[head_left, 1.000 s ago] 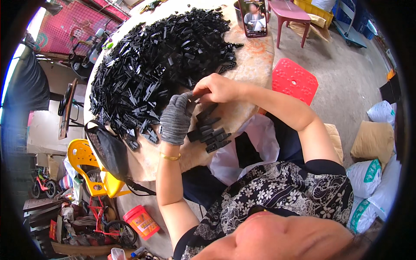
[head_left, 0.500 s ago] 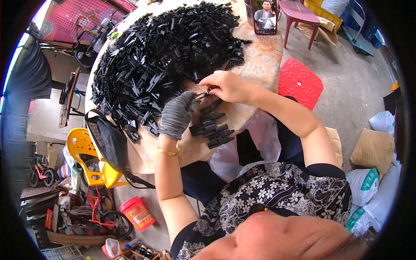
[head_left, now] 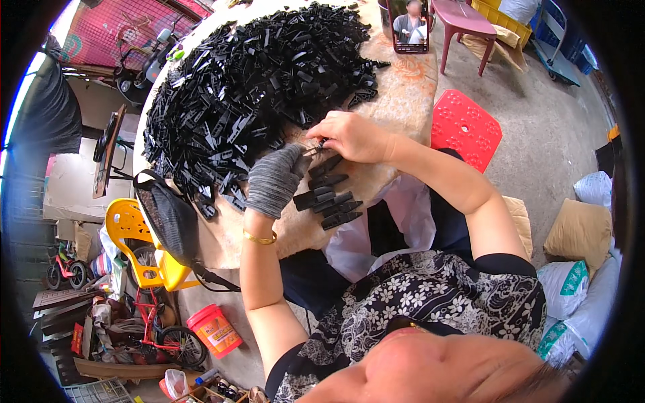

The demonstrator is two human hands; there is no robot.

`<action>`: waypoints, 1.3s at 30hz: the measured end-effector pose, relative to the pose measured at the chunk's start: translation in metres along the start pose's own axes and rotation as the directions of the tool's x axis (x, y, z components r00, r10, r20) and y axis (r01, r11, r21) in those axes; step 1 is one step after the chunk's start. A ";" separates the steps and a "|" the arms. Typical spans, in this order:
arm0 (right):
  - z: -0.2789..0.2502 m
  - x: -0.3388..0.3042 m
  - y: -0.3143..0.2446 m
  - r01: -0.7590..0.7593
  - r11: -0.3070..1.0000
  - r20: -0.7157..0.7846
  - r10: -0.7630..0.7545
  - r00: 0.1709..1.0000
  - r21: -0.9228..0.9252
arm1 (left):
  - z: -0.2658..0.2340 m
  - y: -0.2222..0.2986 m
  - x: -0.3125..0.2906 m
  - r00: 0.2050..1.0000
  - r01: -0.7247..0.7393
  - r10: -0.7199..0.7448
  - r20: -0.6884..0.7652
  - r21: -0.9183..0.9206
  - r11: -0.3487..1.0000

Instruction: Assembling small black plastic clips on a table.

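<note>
My left hand [head_left: 277,178], in a grey knit glove, is closed on a small dark piece that sticks out past its fingertips. Bare and pinched, my right hand [head_left: 355,136] meets it at the same small black part [head_left: 316,148]; the fingers hide most of its shape. Just below both hands, several black plastic pieces [head_left: 328,199] lie side by side in a short row near the table's edge. Beyond the hands a big heap of loose black plastic pieces [head_left: 235,94] spreads over the table's cloth [head_left: 403,87].
A phone [head_left: 410,30] stands at the table's far right. A black mesh bag [head_left: 168,215] hangs at the left edge, beside a yellow chair [head_left: 131,225]. To the right is a red stool [head_left: 467,127]; a red bucket [head_left: 213,331] stands on the floor at lower left.
Both hands stay almost in place around the small part, with only a slight shift of the fingers. The row and the heap look the same.
</note>
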State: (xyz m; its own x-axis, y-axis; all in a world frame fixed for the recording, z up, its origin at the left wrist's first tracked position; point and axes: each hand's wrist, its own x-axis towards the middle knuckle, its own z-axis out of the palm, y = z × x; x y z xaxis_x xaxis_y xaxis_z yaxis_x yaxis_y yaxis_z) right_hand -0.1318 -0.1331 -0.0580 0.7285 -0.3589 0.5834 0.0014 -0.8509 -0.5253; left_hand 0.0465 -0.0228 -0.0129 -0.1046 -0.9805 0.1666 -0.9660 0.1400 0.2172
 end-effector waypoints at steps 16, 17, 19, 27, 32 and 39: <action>-0.003 -0.001 0.001 0.043 0.992 -0.039 -0.048 0.998 -0.116 | -0.016 0.008 0.057 0.937 -0.134 0.106 0.334 0.061 0.989; -0.003 0.001 -0.002 0.088 0.988 -0.071 -0.098 0.993 -0.123 | -0.013 0.006 0.056 0.940 -0.146 0.120 0.320 0.059 0.988; 0.001 0.000 -0.004 0.094 0.974 -0.079 -0.112 0.991 -0.206 | -0.006 0.002 0.056 0.946 -0.169 0.146 0.290 0.056 0.984; -0.008 -0.006 -0.002 0.024 0.966 0.000 -0.025 1.000 -0.259 | -0.007 0.023 0.065 0.922 -0.195 0.113 0.370 0.192 0.962; -0.008 -0.004 0.008 0.033 0.998 0.005 -0.033 0.999 0.056 | -0.011 0.013 0.057 0.950 -0.114 0.091 0.299 0.059 0.992; -0.006 0.001 0.006 -0.224 0.750 0.096 0.211 0.973 0.622 | 0.006 -0.002 0.025 0.990 -0.087 0.137 0.044 -0.573 0.815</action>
State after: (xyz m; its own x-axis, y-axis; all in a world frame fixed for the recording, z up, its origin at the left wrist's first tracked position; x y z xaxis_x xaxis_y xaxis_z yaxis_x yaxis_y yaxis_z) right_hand -0.1356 -0.1408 -0.0569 0.7744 -0.4923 0.3974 0.2641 -0.3192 -0.9101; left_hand 0.0447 -0.0489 -0.0147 -0.2466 -0.9571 0.1521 -0.6426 0.2790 0.7136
